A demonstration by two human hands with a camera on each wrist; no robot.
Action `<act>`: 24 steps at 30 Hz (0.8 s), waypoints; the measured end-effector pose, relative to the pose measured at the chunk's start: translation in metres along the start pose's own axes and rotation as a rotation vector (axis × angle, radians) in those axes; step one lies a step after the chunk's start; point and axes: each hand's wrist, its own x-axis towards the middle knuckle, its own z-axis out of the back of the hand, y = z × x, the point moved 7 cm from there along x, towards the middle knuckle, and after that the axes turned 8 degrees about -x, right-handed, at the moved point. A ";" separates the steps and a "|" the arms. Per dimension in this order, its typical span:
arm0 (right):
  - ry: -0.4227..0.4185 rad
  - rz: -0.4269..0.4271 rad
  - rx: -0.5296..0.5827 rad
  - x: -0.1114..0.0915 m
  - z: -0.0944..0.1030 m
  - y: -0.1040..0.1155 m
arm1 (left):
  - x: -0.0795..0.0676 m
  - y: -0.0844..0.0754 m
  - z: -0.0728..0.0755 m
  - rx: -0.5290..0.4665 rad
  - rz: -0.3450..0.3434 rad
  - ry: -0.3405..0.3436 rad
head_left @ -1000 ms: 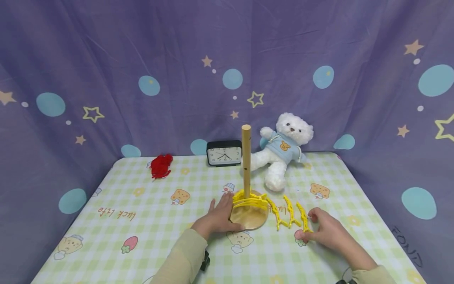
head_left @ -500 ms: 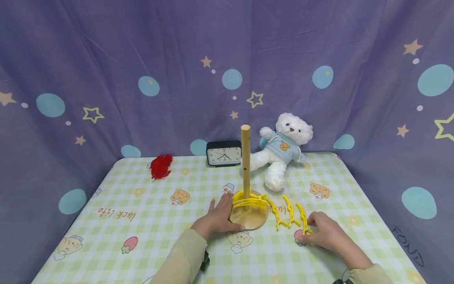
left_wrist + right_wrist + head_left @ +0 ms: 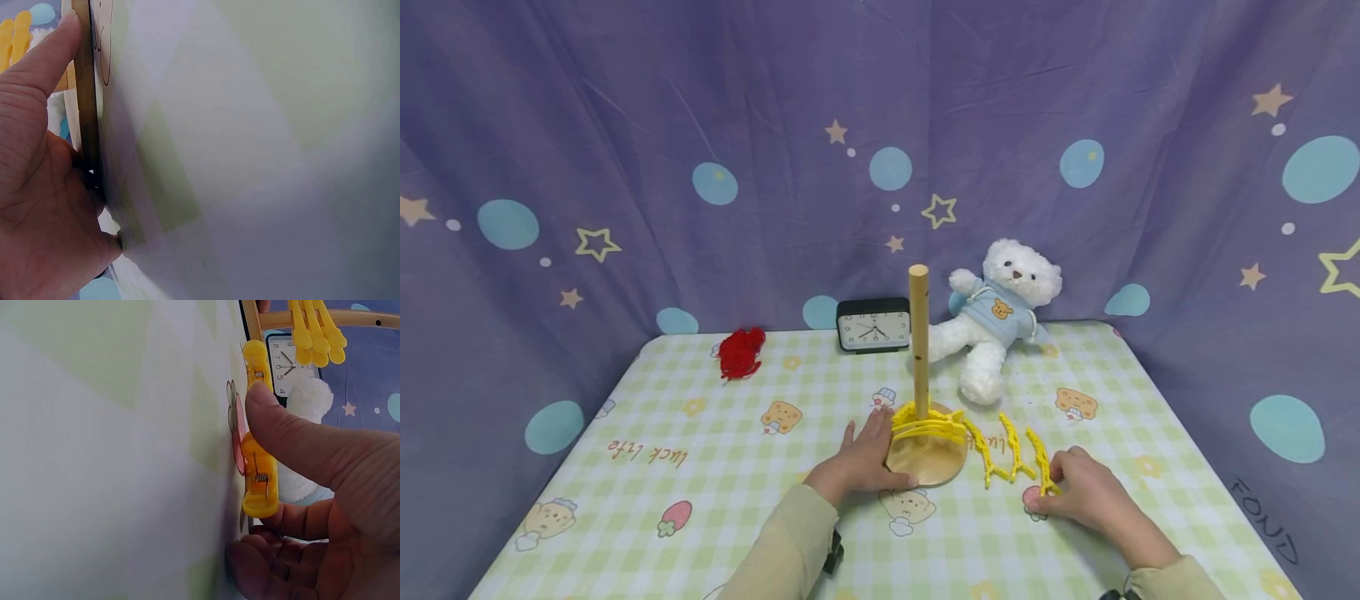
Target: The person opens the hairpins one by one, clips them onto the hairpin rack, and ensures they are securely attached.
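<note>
My left hand [image 3: 867, 455] holds the left rim of a round wooden base [image 3: 927, 467], its thumb at the front edge. An upright wooden pole [image 3: 921, 350] rises from this base. Several yellow clothespins [image 3: 928, 427] lie across the base around the pole's foot. Three more yellow pieces, including a slim clothespin [image 3: 1017, 450], are laid out on the cloth right of the base. My right hand [image 3: 1090, 492] pinches the rightmost yellow clothespin [image 3: 1042, 462] near its forked end. A metal spring shows on that clothespin [image 3: 260, 478] in the right wrist view, close against the thumb.
A black alarm clock [image 3: 874, 325] stands behind the pole. To its right a white teddy bear [image 3: 1003, 310] in a blue shirt leans against the purple curtain [image 3: 760, 167]. Red yarn [image 3: 741, 352] lies at the back left of the checked tablecloth [image 3: 647, 400].
My right hand has closed in on the rightmost clothespin, its fingers moving slightly left and down onto it. The left hand stays at the base.
</note>
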 end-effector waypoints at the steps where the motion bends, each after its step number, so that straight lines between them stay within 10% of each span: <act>1: -0.001 0.000 -0.003 0.000 0.000 0.000 | 0.000 0.000 0.000 -0.002 0.000 -0.001; 24: -0.201 0.028 0.107 -0.001 0.018 -0.005 | 0.000 0.000 0.000 -0.014 -0.004 -0.003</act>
